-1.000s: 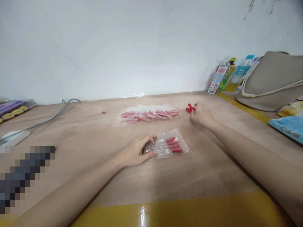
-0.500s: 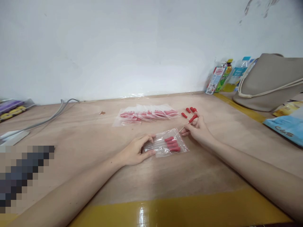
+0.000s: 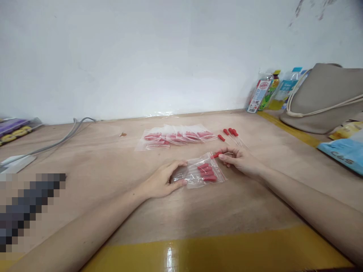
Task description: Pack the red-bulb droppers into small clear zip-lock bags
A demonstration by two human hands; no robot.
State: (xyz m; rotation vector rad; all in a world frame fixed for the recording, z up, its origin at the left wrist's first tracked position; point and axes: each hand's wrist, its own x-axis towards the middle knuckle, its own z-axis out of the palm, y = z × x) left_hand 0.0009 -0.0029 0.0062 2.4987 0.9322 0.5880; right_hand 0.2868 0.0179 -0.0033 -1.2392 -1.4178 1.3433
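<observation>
A clear zip-lock bag [image 3: 193, 183] lies on the table with several red-bulbed droppers [image 3: 208, 173] in it, their bulbs towards the right end. My left hand [image 3: 164, 179] grips the bag's left end between thumb and fingers. At the bag's right end, my right hand [image 3: 235, 160] pinches a dropper by its red bulb [image 3: 216, 155]. That dropper's thin tube points left into the bag's mouth. Beyond my right hand, several loose droppers [image 3: 231, 132] lie on the table. A row of filled zip-lock bags [image 3: 181, 135] overlaps behind the bag I hold.
Drink bottles [image 3: 286, 88], a carton [image 3: 258, 94] and a grey drawstring bag [image 3: 326, 98] stand at the back right, near a blue packet [image 3: 340, 151]. At left are a grey cable [image 3: 65, 139] and a purple package [image 3: 15, 128]. Yellow tape [image 3: 215, 249] covers the front edge.
My right hand has moved left and slightly down, bringing the dropper's tube into the bag so its red bulb is at the opening. My left hand stays on the bag.
</observation>
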